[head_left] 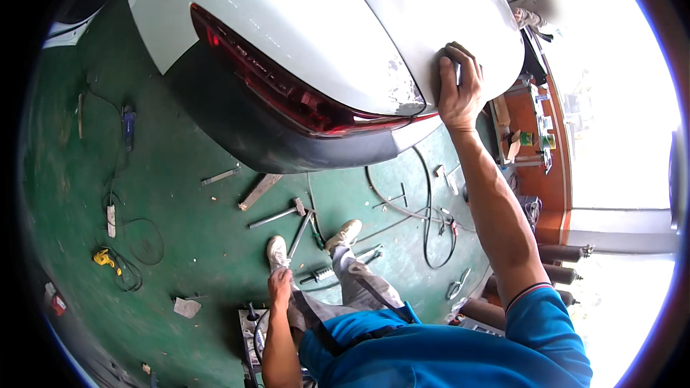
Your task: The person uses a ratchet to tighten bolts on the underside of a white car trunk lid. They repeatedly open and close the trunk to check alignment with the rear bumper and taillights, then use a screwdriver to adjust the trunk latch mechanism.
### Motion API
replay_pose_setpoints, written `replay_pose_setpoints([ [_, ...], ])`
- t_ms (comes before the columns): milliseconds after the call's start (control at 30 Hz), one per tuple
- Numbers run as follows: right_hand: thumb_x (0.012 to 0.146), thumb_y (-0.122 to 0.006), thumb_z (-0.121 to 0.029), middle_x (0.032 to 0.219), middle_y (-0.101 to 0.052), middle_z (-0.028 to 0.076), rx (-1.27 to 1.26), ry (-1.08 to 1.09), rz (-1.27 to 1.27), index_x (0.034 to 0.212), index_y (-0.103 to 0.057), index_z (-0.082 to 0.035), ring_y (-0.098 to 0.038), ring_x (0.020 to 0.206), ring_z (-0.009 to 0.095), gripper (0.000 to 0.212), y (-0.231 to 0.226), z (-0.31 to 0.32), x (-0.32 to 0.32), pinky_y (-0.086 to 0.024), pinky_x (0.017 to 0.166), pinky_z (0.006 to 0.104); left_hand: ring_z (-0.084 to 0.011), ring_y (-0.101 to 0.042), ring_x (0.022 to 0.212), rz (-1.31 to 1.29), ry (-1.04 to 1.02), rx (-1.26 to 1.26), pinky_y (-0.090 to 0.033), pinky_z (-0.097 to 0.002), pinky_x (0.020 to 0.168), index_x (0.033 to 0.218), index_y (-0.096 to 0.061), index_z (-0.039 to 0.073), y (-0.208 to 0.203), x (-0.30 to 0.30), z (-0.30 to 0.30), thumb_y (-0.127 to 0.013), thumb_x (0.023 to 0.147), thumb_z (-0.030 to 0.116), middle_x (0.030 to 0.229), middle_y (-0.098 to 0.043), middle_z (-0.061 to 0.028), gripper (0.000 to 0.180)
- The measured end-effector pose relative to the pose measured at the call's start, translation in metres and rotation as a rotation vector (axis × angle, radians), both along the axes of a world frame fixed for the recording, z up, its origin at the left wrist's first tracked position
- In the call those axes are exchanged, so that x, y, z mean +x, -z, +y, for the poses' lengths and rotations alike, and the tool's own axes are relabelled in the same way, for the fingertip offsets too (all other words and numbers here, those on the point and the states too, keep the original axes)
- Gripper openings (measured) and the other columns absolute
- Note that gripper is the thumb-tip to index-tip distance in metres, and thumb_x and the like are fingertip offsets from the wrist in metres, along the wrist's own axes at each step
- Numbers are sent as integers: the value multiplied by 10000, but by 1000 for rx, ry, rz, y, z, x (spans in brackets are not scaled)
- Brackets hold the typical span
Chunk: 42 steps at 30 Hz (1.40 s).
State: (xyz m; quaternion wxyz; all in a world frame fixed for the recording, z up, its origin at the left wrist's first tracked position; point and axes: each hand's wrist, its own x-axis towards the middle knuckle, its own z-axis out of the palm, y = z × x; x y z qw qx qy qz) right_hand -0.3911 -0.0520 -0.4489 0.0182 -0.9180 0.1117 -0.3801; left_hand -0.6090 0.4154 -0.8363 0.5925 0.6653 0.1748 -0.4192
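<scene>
The rear corner of a white car (316, 36) fills the upper middle, with a long red tail light (287, 97) and a dark grey lower bumper (237, 118). My right hand (462, 90) rests on the white panel right of the light, its thumb and bent fingers apart and touching the surface. Close by, on the panel corner, is a scuffed, patchy spot (404, 82). My left hand (280, 289) hangs low beside my leg with the fingers curled in; whatever they may hold is hidden.
On the green floor (194, 223) lie a hammer (280, 212), a wooden block (260, 190), hoses (429, 230), a yellow power tool (106, 259) and cables. Gas cylinders (560, 253) and a cluttered shelf (532, 129) stand at right. Another person (528, 0) is beyond the car.
</scene>
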Motion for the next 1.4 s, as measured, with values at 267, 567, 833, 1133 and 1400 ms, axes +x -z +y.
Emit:
replay_pose_setpoints([
  [267, 924, -640, -213, 1137, -700, 132, 13, 13, -53, 1063, -703, -60, -648, 1025, 354, 215, -5, 6, -2, -507, 923, 406, -397, -684, 919, -155, 335, 264, -527, -444, 824, 974, -724, -31, 44, -23, 40, -623, 875, 269, 996, -722, -240, 331],
  [567, 879, -667, -159, 1129, -698, 108, 19, 29, -71, 1042, -702, -66, -641, 1004, 333, 191, -11, 9, -4, -512, 892, 404, -368, -700, 916, -17, 376, 355, -538, -421, 837, 1003, -734, -21, 77, -11, 76, -649, 866, 308, 974, -733, -223, 366],
  [833, 898, -651, -117, 1176, -693, 147, 100, 38, -40, 1082, -697, -42, -646, 1070, 355, 204, -20, 13, -3, -508, 945, 398, -169, -681, 725, -238, 343, 202, -547, -329, 696, 1018, -734, 3, 81, 11, 17, -681, 884, 178, 871, -737, -69, 227],
  [1133, 806, -676, -54, 1109, -701, 101, 63, 20, -102, 1006, -678, -50, -657, 1015, 313, 200, -28, 16, -3, -527, 866, 375, -174, -696, 768, -152, 388, 180, -543, -326, 716, 1078, -726, -8, 42, 36, -15, -661, 893, 235, 935, -744, -79, 313],
  [1400, 794, -693, -58, 1082, -701, 86, 44, -10, -150, 985, -678, -63, -660, 965, 298, 192, -24, 8, -4, -533, 813, 365, -311, -709, 916, -67, 367, 249, -538, -414, 823, 1014, -743, 54, 29, 49, -11, -653, 880, 331, 957, -757, -128, 321],
])
